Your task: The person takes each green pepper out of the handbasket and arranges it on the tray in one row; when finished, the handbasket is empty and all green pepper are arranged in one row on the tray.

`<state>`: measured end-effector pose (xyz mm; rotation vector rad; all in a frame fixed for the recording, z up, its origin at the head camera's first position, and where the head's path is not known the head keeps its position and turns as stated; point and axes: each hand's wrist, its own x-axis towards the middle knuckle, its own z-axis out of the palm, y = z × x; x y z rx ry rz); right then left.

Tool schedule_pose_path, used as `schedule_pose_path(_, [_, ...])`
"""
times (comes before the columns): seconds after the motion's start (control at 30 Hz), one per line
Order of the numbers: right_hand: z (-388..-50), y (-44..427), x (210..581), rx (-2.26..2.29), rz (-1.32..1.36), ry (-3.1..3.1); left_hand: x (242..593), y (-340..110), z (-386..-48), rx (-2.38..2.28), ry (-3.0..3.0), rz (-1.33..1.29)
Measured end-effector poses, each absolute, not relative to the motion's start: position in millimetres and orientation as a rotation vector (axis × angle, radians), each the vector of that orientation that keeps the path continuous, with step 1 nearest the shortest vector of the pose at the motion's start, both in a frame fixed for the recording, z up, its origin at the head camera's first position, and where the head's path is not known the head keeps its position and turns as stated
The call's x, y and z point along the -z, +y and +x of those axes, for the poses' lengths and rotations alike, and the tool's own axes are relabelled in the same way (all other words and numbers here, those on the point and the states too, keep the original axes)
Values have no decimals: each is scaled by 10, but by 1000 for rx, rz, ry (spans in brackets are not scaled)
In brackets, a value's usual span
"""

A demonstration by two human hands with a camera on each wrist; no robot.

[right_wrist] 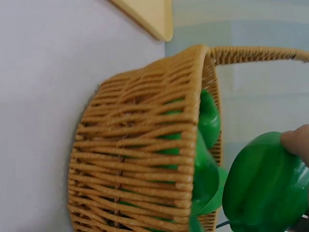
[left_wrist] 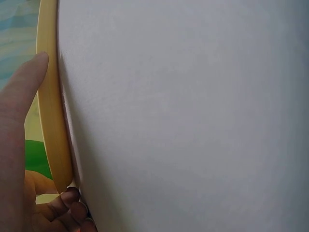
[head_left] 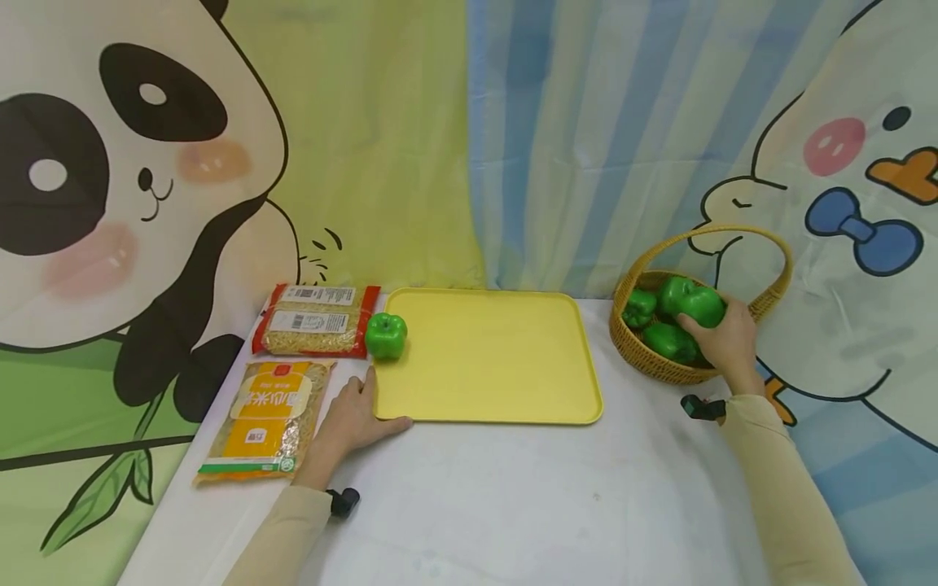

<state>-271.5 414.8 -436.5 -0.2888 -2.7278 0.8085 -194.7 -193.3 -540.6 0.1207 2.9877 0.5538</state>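
At the right, my right hand grips a green bell pepper at the mouth of the wicker basket. In the right wrist view, this pepper is outside the basket rim, with a fingertip on its skin. Several more green peppers lie inside the basket. My left hand touches the near left corner of the yellow tray, its thumb along the front edge. Another green bell pepper sits at the tray's left edge, just beyond that hand.
Two packs of grain lie left of the tray: a red-edged pack behind and a yellow-labelled pack in front, close to the left forearm. The basket's tall handle arches over its opening. A printed curtain hangs behind the white table.
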Motion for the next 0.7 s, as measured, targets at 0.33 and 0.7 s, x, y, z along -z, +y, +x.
schedule_pose_path(0.33, [-2555,3943,4332,-895,-238,-2555,5402,-1932,-1932,-549,2982,114])
schedule_pose_path(0.7, [-2424,3661,4365,-887,-118,-2485,5396,-1939,-1936,-543,2988,126])
